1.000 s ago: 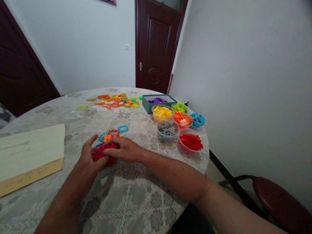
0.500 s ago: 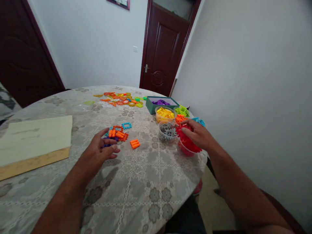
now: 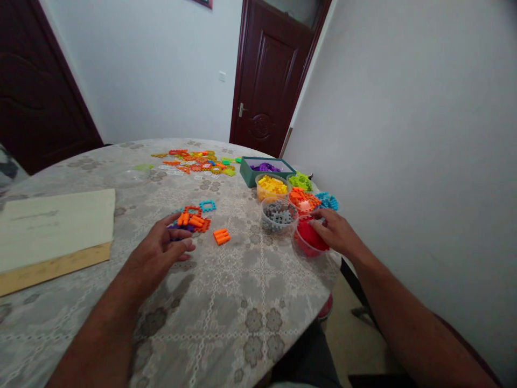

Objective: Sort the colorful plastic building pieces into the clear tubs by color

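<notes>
I read the right hand (image 3: 338,230) as the nearer one to the working stock: red plastic pieces (image 3: 310,235) heaped in a round clear plastic bowl (image 3: 304,249). The stock lies directly below and inward of its fingertips. I cannot tell whether the right grip is grasping a piece; the fingers hide the contact. No single long axis can be read in the heap.

The left hand (image 3: 155,256) has its grip released, fingers loosely curled beside orange rod-shaped plastic pieces (image 3: 196,221) and purple plastic pieces (image 3: 181,228). I cannot confirm contact. An orange block of parallel rods (image 3: 222,236) lies between the hands, nearer the left.

Clearances: the desk (image 3: 242,291) edge runs close to the bowl's right side. Grey lattice plastic pieces (image 3: 279,213) in an adjacent bowl restrict the left-far side. I judge the cloth between the hands the widest travel lane.
</notes>
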Available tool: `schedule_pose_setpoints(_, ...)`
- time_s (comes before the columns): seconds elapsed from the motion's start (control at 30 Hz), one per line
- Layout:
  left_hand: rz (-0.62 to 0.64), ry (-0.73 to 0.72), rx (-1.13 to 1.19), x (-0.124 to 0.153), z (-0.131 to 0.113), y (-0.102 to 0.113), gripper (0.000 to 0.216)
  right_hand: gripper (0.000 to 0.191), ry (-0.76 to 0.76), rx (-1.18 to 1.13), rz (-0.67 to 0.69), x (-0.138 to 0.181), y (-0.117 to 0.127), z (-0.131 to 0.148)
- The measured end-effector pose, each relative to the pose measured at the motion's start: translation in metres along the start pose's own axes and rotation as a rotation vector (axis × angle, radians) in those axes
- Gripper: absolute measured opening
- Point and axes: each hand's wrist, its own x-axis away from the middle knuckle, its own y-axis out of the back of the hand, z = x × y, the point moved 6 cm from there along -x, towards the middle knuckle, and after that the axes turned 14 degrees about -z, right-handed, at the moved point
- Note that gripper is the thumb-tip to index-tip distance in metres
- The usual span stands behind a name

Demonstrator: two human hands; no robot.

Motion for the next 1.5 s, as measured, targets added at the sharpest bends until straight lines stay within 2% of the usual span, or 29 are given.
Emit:
schedule_pose_setpoints(0.2,0.0,-0.012,0.001,0.004,-0.008,0.003,0.09,0.026,-0.005,0.005,-0.069,0.009,-0.001,-0.003)
schedule_pose_setpoints(0.33,-0.024,-0.019,0.011,0.007,-0.012,0.004,0.085,0.025,0.054,0.055,-0.146,0.011,-0.002,-0.001)
schedule_pose_setpoints(0.47,-0.171,-0.02,0.016,0.004,-0.011,0.018,0.072,0.018,0.154,0.039,-0.257,0.011,0.006,0.03)
schedule_pose_setpoints(0.53,-0.255,-0.028,0.028,0.001,-0.009,0.026,0.065,0.015,0.194,-0.034,-0.214,0.011,0.003,0.06)
schedule_pose_setpoints(0.63,-0.337,-0.038,0.046,-0.001,-0.006,0.036,0.057,0.015,0.235,-0.196,0.009,0.014,-0.025,0.113)
schedule_pose_setpoints(0.7,-0.37,-0.041,0.014,-0.001,-0.005,0.039,0.054,0.021,0.269,-0.302,0.155,0.016,-0.056,0.148)
schedule_pose_setpoints(0.77,-0.389,-0.068,-0.086,0.0,-0.006,0.042,0.052,0.032,0.309,-0.365,0.243,0.015,-0.092,0.178)
schedule_pose_setpoints(0.87,-0.399,-0.146,-0.299,0.002,-0.01,0.043,0.048,0.042,0.335,-0.316,0.328,0.012,-0.144,0.206)
schedule_pose_setpoints(0.97,-0.381,-0.211,-0.405,0.004,-0.014,0.041,0.044,0.042,0.287,-0.187,0.424,0.011,-0.178,0.215)
schedule_pose_setpoints(1.07,-0.359,-0.234,-0.416,0.006,-0.015,0.037,0.042,0.042,0.224,-0.185,0.473,0.008,-0.188,0.215)
schedule_pose_setpoints(1.17,-0.363,-0.224,-0.427,0.007,-0.014,0.036,0.04,0.031,0.165,-0.301,0.476,-0.001,-0.192,0.217)
schedule_pose_setpoints(1.23,-0.364,-0.228,-0.433,0.008,-0.015,0.035,0.038,0.024,0.094,-0.405,0.421,-0.014,-0.197,0.222)
schedule_pose_setpoints(1.33,-0.358,-0.24,-0.436,0.008,-0.017,0.035,0.036,0.027,0.024,-0.534,0.322,-0.035,-0.211,0.236)
schedule_pose_setpoints(1.5,-0.341,-0.238,-0.426,0.005,-0.013,0.036,0.04,0.026,0.056,-0.414,0.385,-0.051,-0.237,0.262)
